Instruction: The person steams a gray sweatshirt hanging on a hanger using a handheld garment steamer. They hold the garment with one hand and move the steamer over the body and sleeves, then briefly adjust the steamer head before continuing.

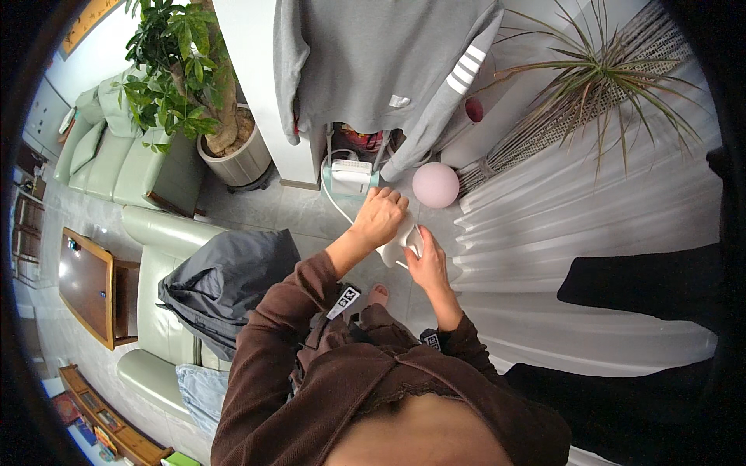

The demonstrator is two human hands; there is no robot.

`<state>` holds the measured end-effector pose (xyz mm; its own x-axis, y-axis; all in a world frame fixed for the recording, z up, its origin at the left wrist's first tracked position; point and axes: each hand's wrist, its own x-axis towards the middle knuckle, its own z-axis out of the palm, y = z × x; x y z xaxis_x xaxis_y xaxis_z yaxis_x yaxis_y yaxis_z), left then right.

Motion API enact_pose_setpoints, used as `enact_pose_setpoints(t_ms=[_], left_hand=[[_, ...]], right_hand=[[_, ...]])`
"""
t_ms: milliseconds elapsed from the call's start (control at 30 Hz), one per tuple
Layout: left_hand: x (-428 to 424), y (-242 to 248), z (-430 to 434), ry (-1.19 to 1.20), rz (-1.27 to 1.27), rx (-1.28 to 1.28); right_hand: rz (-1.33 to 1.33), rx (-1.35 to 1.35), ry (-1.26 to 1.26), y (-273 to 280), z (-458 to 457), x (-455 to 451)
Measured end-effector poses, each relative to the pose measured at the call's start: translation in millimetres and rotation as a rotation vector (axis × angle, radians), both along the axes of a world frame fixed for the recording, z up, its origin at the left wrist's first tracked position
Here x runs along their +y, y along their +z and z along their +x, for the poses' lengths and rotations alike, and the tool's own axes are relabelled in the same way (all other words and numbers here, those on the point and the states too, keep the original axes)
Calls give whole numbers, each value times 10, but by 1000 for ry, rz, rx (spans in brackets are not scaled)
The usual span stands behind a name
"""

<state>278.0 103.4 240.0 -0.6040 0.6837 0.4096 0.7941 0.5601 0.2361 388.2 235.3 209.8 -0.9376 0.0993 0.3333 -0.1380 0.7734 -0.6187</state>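
My right hand [428, 256] grips the lower right side of a white item [393, 249], its thumb lying across the front. Curled into a fist with knuckles up, my left hand [382, 215] closes on the item's upper left part; its fingertips are hidden. What the item is exactly cannot be made out. A white cord [331, 201] passes below my left wrist and leads to a white and mint-green appliance [351, 176] on the floor. Above that appliance hangs a grey sweatshirt [355, 58] with white stripes on one sleeve.
A pink ball [436, 184] sits right of the appliance, beside white curtains [524, 221]. Potted tree [233, 157] and white pillar [250, 70] stand left. A dark jacket [233, 279] lies over a green armchair [154, 303]. Black trousers [641, 282] hang at the right.
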Motion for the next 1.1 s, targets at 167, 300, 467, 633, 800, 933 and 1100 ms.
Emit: enact_pose_setpoints(t_ms=[167, 300, 467, 633, 800, 933, 1100], left_hand=[[290, 106, 11, 214, 80, -25], [464, 165, 178, 332, 113, -24], [540, 169, 446, 230, 317, 71], [570, 191, 555, 146, 334, 46], [638, 262, 735, 151, 304, 56], [750, 307, 851, 152, 247, 84], [840, 277, 841, 98, 274, 113]], right_hand=[[33, -18, 7, 100, -76, 39], [1, -44, -86, 134, -103, 25], [25, -116, -198, 96, -132, 40], [-192, 59, -216, 21, -96, 55], [-495, 105, -246, -11, -37, 69], [-608, 107, -296, 27, 41, 87], [-698, 121, -343, 72, 41, 71]])
